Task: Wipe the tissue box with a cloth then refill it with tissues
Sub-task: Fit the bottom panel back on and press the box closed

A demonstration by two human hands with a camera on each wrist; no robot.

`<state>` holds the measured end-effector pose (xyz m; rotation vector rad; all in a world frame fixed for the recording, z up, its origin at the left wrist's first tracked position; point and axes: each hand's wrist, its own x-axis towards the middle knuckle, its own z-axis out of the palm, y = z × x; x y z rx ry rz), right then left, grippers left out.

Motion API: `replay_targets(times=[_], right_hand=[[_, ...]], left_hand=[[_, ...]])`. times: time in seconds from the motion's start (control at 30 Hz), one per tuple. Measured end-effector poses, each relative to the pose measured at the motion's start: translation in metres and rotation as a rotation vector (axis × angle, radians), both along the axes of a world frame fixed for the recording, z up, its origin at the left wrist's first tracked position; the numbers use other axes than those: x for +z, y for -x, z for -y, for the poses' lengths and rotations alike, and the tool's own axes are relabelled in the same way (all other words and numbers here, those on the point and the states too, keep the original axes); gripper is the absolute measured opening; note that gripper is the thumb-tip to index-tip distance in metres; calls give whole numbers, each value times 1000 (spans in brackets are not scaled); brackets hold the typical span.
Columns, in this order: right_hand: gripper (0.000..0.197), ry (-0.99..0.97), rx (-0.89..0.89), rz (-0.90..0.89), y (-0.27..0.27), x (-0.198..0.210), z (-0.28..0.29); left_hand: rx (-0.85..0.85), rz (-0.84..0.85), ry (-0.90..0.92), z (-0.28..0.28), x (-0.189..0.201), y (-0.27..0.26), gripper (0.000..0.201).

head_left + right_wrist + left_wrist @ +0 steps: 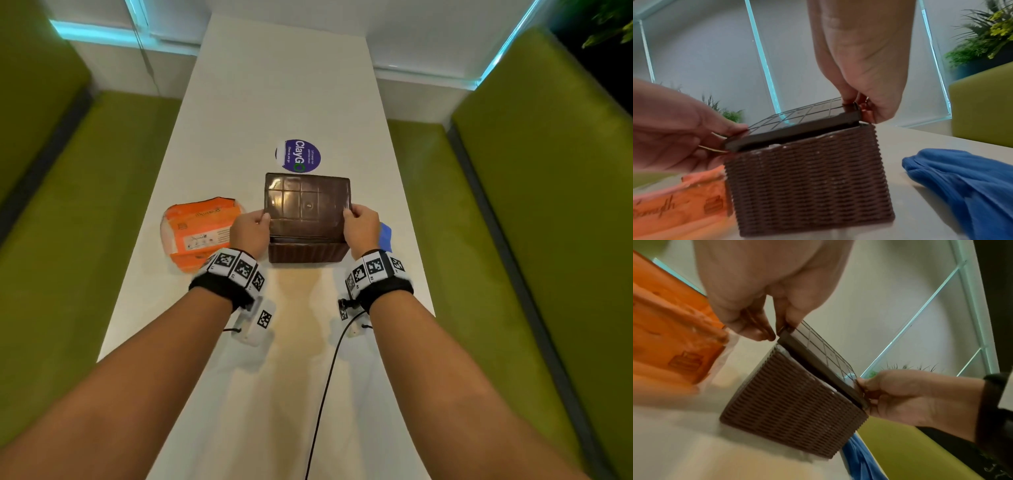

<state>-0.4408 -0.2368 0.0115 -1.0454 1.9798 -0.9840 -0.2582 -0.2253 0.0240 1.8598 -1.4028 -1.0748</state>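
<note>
A brown woven tissue box [308, 253] [793, 404] [809, 175] stands on the white table [284, 85]. Its glossy brown lid [306, 197] [822, 360] [797, 128] is tilted up at the near edge, with white tissue showing in the gap. My left hand [251, 228] [764, 327] pinches the lid's near left corner. My right hand [359, 226] [857, 104] pinches its near right corner. An orange tissue pack [198, 229] [670, 344] [678, 211] lies left of the box. A blue cloth [385, 236] [861, 459] [966, 186] lies right of it.
A round purple sticker [298, 155] sits on the table just beyond the box. Green bench seats [102, 212] run along both long sides of the table. A black cable [325, 387] trails from my right wrist over the near table.
</note>
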Motion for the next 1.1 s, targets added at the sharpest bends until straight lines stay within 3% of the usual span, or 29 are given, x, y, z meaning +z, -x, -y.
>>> replay_targets(times=[0.33, 0.6, 0.7, 0.8, 0.93, 1.0, 1.1], right_hand=[[29, 21, -51, 107, 4, -6, -9], [36, -36, 20, 224, 6, -13, -18], [44, -106, 121, 151, 7, -5, -14], [52, -175, 195, 43, 6, 4, -11], [56, -275, 223, -308, -12, 0, -12], [53, -240, 166, -205, -15, -2, -13], [50, -114, 147, 117, -9, -4, -18]], left_hand=[[181, -28, -13, -11, -3, 5, 30], [322, -249, -83, -13, -15, 3, 24], [314, -184, -74, -11, -14, 3, 24], [234, -7, -91, -6, -9, 2, 27], [170, 70, -54, -4, -10, 3, 26], [152, 57, -36, -7, -13, 3, 27], [176, -52, -38, -7, -20, -3, 23]])
